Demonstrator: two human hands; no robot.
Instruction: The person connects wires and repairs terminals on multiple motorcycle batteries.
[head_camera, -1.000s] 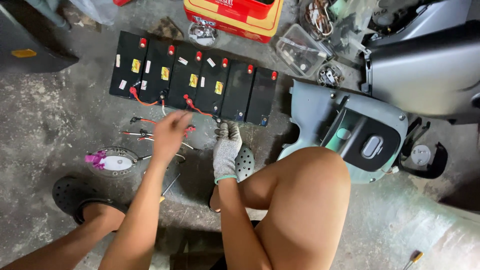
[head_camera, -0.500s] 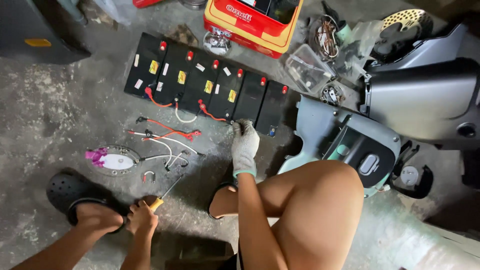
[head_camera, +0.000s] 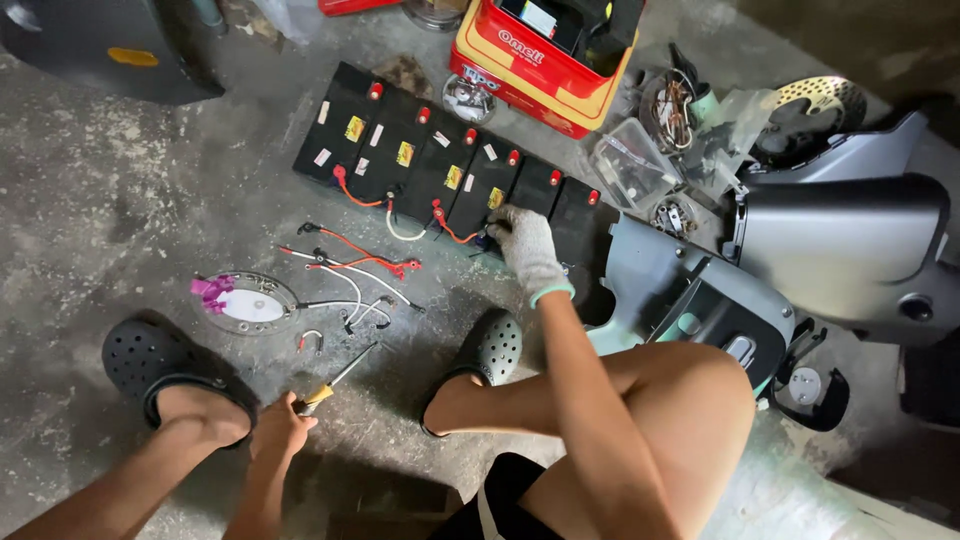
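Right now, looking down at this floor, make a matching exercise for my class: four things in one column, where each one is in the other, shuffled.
1. screwdriver
2. batteries
3. round plate
4. red box

A. under the gloved right hand
B. beyond the batteries
C. gripped by the bare left hand
D. beside the left clog

Pairs: 1-C, 2-A, 3-D, 4-B

— What have you got in your left hand (head_camera: 280, 432)?
— A screwdriver (head_camera: 335, 382) with a yellow handle and thin metal shaft, lying low over the concrete floor, tip pointing up and away from you.

— And under your gloved right hand (head_camera: 522, 243)?
— A row of black batteries (head_camera: 440, 175) with red terminal caps and yellow labels, flat on the floor, side by side, linked by short red and white wires.
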